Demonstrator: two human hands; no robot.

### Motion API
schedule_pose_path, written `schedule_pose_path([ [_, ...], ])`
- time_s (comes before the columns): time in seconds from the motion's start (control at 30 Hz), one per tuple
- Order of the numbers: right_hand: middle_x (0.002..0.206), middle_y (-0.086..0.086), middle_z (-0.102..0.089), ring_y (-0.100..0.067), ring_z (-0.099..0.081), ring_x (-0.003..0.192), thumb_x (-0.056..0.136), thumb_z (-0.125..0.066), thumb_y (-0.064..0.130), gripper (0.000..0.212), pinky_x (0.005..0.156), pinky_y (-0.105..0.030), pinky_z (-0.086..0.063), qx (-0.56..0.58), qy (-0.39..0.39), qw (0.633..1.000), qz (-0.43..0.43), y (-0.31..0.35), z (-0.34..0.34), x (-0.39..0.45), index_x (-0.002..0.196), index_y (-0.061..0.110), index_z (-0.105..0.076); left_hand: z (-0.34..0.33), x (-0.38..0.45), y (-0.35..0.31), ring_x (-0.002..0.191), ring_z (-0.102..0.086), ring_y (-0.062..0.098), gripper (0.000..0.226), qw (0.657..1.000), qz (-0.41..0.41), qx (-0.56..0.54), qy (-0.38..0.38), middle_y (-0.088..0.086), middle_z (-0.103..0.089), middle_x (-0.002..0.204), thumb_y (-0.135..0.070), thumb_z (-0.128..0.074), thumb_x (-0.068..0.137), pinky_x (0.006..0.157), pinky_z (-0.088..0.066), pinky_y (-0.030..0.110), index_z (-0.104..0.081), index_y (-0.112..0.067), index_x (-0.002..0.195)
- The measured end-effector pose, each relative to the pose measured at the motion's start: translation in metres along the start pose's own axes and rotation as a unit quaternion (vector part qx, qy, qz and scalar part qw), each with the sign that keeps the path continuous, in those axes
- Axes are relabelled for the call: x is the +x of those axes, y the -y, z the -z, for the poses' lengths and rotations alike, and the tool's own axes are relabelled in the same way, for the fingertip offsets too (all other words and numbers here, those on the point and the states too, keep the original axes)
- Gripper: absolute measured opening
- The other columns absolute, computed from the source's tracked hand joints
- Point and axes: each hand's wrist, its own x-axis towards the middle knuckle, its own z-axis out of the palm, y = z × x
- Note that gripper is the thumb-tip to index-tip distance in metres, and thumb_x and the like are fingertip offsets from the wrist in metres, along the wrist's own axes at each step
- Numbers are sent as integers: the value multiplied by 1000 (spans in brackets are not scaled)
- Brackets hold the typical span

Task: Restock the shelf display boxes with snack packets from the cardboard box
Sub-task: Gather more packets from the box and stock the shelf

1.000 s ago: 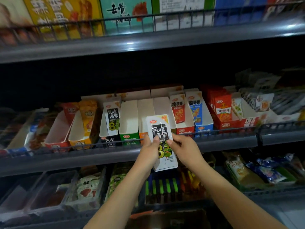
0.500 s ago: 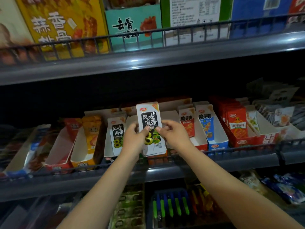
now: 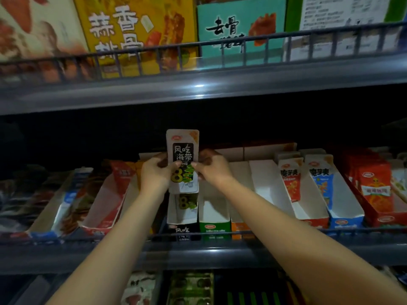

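Observation:
I hold a stack of white snack packets (image 3: 182,150) with black labels and a green "8" upright between both hands. My left hand (image 3: 154,172) grips its left edge and my right hand (image 3: 211,168) pinches its right edge. The stack hangs just above the black-fronted display box (image 3: 182,225) on the middle shelf. One like packet (image 3: 184,201) stands inside that box, partly hidden by the stack. The cardboard box is out of view.
A green-fronted box (image 3: 214,227) and an orange-fronted box (image 3: 240,227) stand to the right, then boxes with red (image 3: 290,183) and blue (image 3: 321,183) packets. A wire rail (image 3: 220,235) runs along the shelf front. The upper shelf (image 3: 198,89) overhangs close above.
Both hands carried the packet stack up and leftward, from in front of the shelf rail to above the black-fronted box. The camera moved closer to the shelf.

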Motion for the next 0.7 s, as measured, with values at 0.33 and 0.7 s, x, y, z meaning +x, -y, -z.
schedule_pose_path([
  [0.33,73,7,-57,-16,-59,80,89,-61,22,3,70,-26,-43,-103,-4,995,8,-33,-16,-2,90,20,-60,-2,10,47,92,-66,22,18,998,34,36,35,8,-71,101,-15,-73,81,87,-54,39,-70,-10,97],
  [0.7,61,5,-52,-21,-57,61,86,-65,24,12,61,-33,-49,-143,-75,987,21,-45,-30,-1,82,14,-62,-6,7,62,70,-48,13,20,989,-40,143,-14,-10,-48,68,-18,-72,83,57,-36,20,-63,-12,100],
])
